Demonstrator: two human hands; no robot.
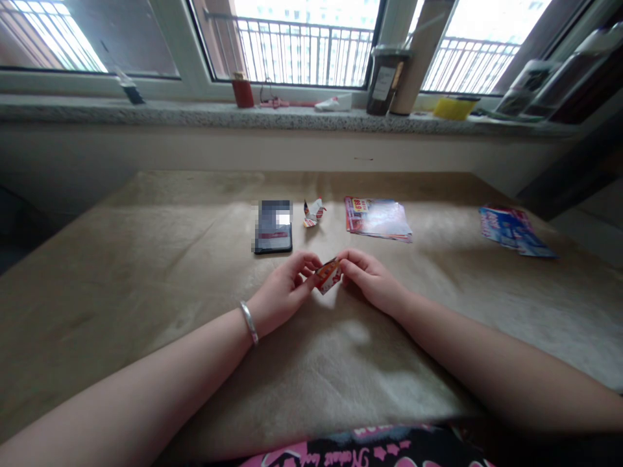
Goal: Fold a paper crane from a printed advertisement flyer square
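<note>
Item: folded paper [328,275], small, at mid-counter [146,272], near side.
Hold: left hand [285,292] and right hand [372,279] each pinch one end.
Risk: an uneven pull may skew the crease or tear it, and a slack pinch would drop it.
Beyond: phone [274,227].

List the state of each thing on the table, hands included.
folded paper: partly folded, pinched between both hands.
left hand: fingertips shut on the folded paper.
right hand: fingertips shut on the folded paper.
crane: folded, standing alone.
phone: lying flat.
sheet stack: flat, unfolded.
leaflet: flat, far right.
</note>
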